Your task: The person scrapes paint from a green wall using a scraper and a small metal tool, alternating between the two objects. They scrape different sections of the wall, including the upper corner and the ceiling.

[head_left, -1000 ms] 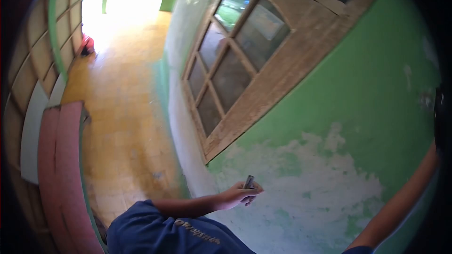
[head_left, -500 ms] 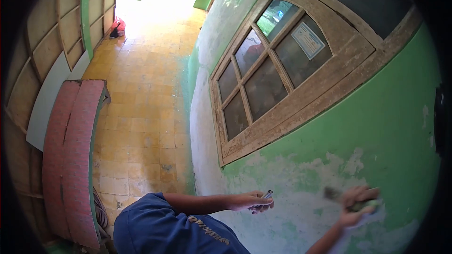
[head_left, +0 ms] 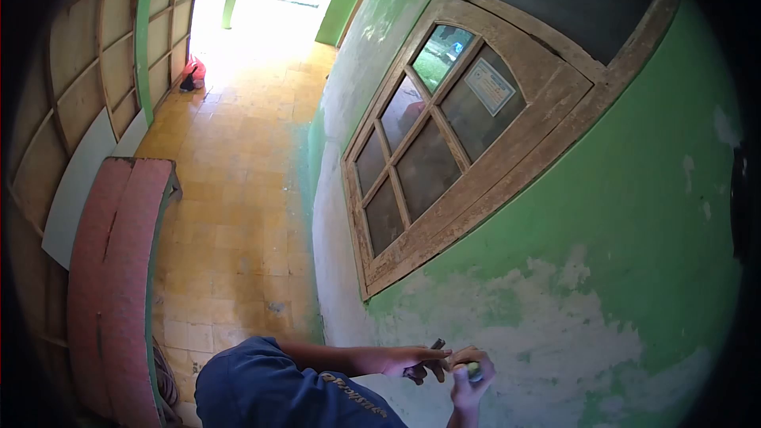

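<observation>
My left hand (head_left: 422,362), at the end of an outstretched arm in a blue sleeve, is closed on a thin dark tool (head_left: 436,345) that sticks out above the fingers. Close beside it on the right, my right hand (head_left: 472,368) is closed round a green-handled tool (head_left: 474,371). The two hands nearly meet; whether the tools touch is unclear. Behind them is the green wall (head_left: 626,214), with a large pale patch (head_left: 547,333) of worn or bare surface.
A wooden-framed window (head_left: 436,143) with a paper on one pane is set in the wall. Left of the tiled floor (head_left: 230,246) stands a long reddish bench (head_left: 115,269), with a coiled hose or cable beside it. A red bag (head_left: 194,75) lies further off.
My right hand has moved left from the pale wall patch to beside my left hand, bringing the green-handled tool with it. The view has shifted slightly.
</observation>
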Motion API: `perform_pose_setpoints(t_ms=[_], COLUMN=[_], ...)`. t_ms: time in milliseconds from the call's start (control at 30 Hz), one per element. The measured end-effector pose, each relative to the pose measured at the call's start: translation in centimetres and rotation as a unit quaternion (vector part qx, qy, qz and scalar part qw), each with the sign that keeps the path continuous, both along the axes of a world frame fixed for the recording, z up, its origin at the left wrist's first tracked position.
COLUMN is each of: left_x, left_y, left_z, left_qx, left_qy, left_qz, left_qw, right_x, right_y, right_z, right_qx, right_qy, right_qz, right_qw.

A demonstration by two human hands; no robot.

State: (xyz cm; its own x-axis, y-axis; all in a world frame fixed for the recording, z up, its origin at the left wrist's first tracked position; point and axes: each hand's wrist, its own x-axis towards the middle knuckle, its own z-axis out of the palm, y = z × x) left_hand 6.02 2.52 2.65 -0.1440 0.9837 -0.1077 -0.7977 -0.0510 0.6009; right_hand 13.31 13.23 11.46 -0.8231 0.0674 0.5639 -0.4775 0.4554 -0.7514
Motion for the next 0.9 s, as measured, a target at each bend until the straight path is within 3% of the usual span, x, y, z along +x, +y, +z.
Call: perform_pose_setpoints(t_ms=[67,200,267,433,500,567,733,800,900], left_x=[0.3,0.9,1.7,2.6,2.2,1.3,-2.7,-4.5,-5.8], left_y=[1.0,3.1,3.7,3.1,3.2,4.4,6.6,8.1,10.3], left_z=[-1.1,-2.6,-2.6,0.9,1.7,1.4,5.4,6.6,7.5], left_qx=[-0.034,-0.018,0.040,0.055,0.062,0.056,0.074,0.087,0.067], left_qy=[-0.025,-0.037,-0.053,-0.016,0.004,0.081,0.348,0.412,0.414], left_qz=[0.076,0.048,0.011,-0.052,-0.062,-0.051,0.099,0.155,0.204], left_qw=[0.996,0.998,0.998,0.997,0.996,0.994,0.929,0.894,0.884], right_x=[0.3,1.7,2.5,5.4,6.1,7.2,9.9,10.8,11.4], right_y=[-0.2,0.6,1.3,3.0,3.3,4.1,5.9,5.8,5.0], right_z=[-0.9,-0.9,-1.1,1.1,3.9,6.7,13.9,17.2,22.7], right_qx=[0.000,0.103,0.113,0.129,0.108,0.033,0.097,0.121,0.199], right_qy=[0.023,0.019,0.019,0.035,0.118,0.148,0.254,0.278,0.313], right_qz=[0.013,-0.043,-0.066,-0.115,-0.130,-0.128,-0.118,-0.109,-0.113], right_qw=[1.000,0.994,0.991,0.984,0.979,0.980,0.955,0.947,0.922])
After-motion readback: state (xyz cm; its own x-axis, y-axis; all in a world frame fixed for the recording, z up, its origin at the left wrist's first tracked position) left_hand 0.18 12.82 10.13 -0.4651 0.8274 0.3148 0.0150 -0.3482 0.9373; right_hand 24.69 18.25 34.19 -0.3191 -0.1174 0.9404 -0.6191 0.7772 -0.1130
